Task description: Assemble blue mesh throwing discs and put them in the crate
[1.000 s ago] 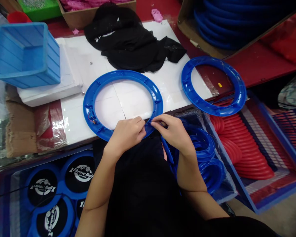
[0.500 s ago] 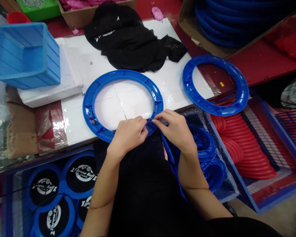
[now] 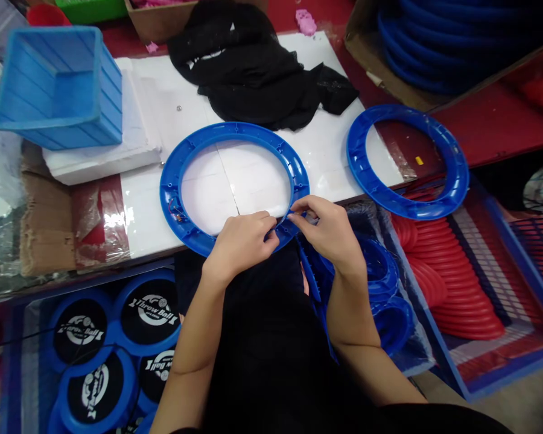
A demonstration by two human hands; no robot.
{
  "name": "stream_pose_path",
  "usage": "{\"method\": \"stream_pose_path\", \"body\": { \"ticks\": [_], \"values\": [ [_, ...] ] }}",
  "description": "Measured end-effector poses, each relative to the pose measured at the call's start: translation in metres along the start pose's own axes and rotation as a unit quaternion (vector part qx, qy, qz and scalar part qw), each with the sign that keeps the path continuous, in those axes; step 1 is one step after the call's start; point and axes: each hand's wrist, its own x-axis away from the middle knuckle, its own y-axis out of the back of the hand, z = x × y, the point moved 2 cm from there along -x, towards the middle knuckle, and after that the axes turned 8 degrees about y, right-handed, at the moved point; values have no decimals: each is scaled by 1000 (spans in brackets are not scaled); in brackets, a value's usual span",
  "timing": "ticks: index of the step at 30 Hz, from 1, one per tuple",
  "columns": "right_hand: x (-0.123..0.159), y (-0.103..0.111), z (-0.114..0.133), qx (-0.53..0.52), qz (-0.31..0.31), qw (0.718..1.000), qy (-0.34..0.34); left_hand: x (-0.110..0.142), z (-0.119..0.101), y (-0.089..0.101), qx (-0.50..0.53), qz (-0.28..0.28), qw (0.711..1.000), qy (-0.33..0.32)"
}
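Note:
A blue plastic ring (image 3: 235, 131) lies hollow side up at the front edge of the white board, its near rim over the edge. Inside its left channel sit a small component and thin wires (image 3: 177, 212). My left hand (image 3: 243, 242) is closed over the near rim, fingers curled at the inner edge and thumb toward the outer. My right hand (image 3: 329, 232) pinches thumb and forefinger together at the near right rim. Something thin seems to run between the two hands, too small to name. A second blue ring (image 3: 455, 175) lies to the right, overhanging the table edge.
Black mesh fabric (image 3: 262, 72) is heaped behind the ring. A light blue bin (image 3: 108, 90) stands on white foam at left. Below the table are crates with Throw Ball discs (image 3: 151, 310), blue rings (image 3: 391, 319) and red rings (image 3: 461, 289). A carton (image 3: 389, 87) holds blue rings.
The whole view has shifted a little, so things appear slightly further right. Both hands stay at the near right rim, the right fingertips a little further from the left hand.

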Motion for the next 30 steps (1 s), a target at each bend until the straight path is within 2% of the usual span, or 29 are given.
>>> {"method": "stream_pose_path", "body": {
  "ticks": [10,16,19,21,25,30],
  "values": [
    [1,-4,-2,-4,-7,1000,-21,2,7,9,33,26,998,-36],
    [7,-11,7,38,-12,999,-25,-8,-20,3,-58,-5,998,37],
    [10,-12,14,87,-19,996,-28,-14,-30,-3,-74,-19,996,52],
    [10,-10,15,99,-13,995,-25,-15,-29,-5,-68,-18,996,53],
    [10,5,11,34,19,999,-4,-16,-20,-5,-49,-5,998,30],
    [4,18,7,34,-3,999,32,-18,-16,-4,-28,5,999,28]
  ]
}}
